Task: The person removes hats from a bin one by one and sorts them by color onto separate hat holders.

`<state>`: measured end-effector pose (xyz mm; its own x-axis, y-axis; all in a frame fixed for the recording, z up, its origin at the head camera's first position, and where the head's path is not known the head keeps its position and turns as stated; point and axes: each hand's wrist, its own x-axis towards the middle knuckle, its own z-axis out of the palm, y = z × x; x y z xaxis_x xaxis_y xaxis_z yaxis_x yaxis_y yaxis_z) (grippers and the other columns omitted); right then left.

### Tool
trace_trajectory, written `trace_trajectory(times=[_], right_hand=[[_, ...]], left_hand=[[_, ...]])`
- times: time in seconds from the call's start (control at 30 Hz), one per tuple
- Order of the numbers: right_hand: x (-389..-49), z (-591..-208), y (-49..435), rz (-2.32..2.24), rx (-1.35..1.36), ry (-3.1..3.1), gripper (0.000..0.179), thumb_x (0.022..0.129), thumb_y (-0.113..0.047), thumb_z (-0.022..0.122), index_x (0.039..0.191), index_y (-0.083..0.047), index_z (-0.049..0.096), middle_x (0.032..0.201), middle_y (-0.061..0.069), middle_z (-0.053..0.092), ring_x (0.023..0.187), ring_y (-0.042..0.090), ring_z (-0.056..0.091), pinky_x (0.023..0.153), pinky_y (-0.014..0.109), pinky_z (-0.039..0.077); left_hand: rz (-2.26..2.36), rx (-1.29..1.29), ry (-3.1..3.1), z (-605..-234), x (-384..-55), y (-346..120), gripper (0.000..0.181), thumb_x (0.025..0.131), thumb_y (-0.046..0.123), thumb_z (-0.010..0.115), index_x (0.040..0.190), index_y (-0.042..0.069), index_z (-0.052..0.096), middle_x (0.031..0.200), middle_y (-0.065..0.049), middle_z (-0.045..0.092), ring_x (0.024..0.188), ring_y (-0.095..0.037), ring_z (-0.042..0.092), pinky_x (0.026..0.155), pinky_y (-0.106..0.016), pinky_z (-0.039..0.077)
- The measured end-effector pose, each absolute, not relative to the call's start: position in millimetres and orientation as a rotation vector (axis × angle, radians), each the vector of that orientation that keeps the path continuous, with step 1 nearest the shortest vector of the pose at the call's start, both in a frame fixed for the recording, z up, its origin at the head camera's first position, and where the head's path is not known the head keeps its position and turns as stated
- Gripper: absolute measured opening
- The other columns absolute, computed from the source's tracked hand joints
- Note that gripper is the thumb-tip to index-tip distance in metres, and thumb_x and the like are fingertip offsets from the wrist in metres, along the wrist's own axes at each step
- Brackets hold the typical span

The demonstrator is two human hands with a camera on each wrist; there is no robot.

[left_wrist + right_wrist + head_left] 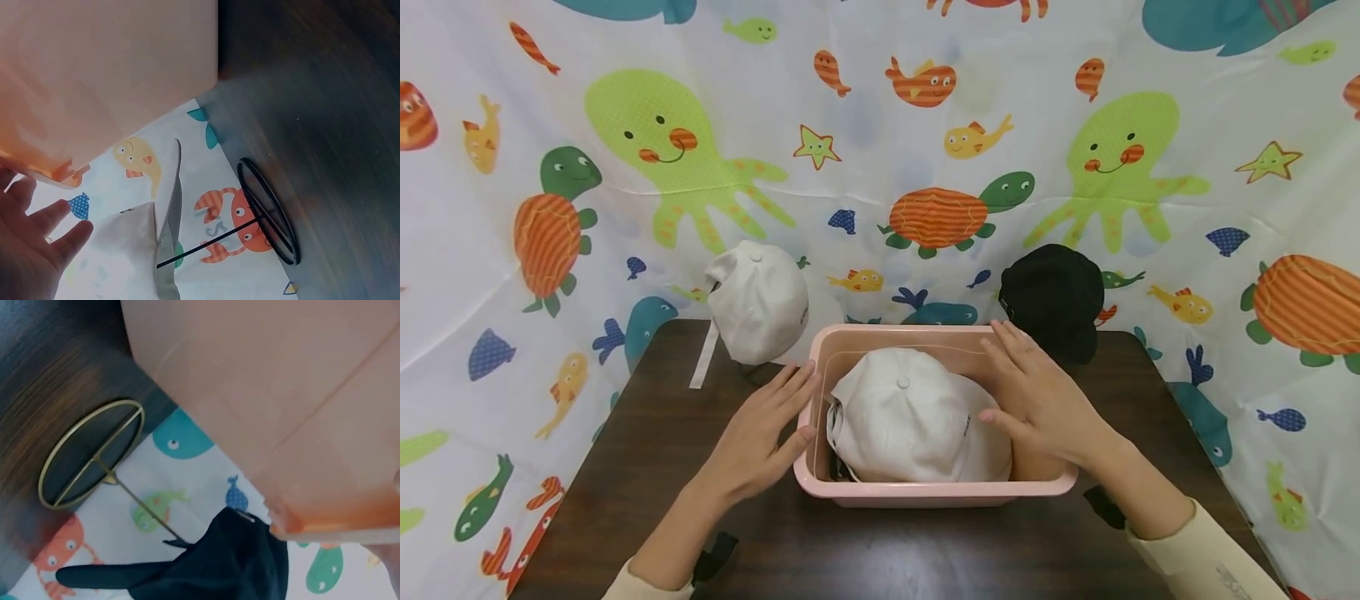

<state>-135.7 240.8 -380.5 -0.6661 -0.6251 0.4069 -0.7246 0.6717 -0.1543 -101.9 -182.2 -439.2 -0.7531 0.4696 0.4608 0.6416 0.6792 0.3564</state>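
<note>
A pink plastic basin (917, 490) stands on the dark table. Inside it lies a white baseball cap (898, 417), crown up, its brim toward the right; something dark peeks out beneath its left edge. At the basin's left rim is my left hand (760, 437), fingers extended and thumb spread. My right hand (1045, 400) lies across the right rim with straight fingers, its thumb over the basin's inside. In the left wrist view, left-hand fingertips (78, 234) show below the basin's orange-tinted rim. Neither hand is curled round anything.
Behind the basin on the left, another white cap (760, 304) hangs on a black wire stand (269, 212). A black cap (1052, 300) sits on a gold-coloured stand (92, 456) at back right. A sea-animal printed cloth (865, 108) hangs behind the table (925, 558).
</note>
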Motion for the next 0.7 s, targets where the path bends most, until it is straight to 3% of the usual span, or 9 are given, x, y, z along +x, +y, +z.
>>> trace_trajectory(times=[0.27,0.5,0.7], right_hand=[[-138.0,-379.1,227.6,0.477,1.131,-2.618,0.096,0.096,-0.073,0.051,0.164,-0.008,0.033,0.171,0.016,0.026,0.156,0.035,0.029,0.116,0.064,0.035],[-139.4,-380.2,219.0,0.558,1.186,-2.669,0.099,0.093,-0.072,0.059,0.164,-0.008,0.033,0.170,0.016,0.029,0.155,0.035,0.031,0.114,0.066,0.036],[-139.9,-381.4,210.5,0.598,1.196,-2.710,0.099,0.090,-0.067,0.068,0.164,-0.010,0.035,0.170,0.015,0.029,0.153,0.037,0.035,0.113,0.068,0.036]], left_hand=[[-0.765,-0.875,-2.595,-439.9,-101.0,-182.1,0.061,0.105,0.031,0.058,0.160,0.007,0.044,0.169,-0.004,0.035,0.154,-0.028,0.036,0.120,-0.050,0.031],[-0.814,-0.867,-2.622,-439.5,-99.7,-181.8,0.061,0.105,0.029,0.057,0.161,0.008,0.042,0.170,-0.001,0.032,0.149,-0.026,0.043,0.112,-0.057,0.041],[-0.862,-0.840,-2.664,-437.9,-97.5,-180.6,0.062,0.106,0.030,0.055,0.163,0.010,0.039,0.171,0.000,0.029,0.150,-0.028,0.042,0.111,-0.060,0.042]])
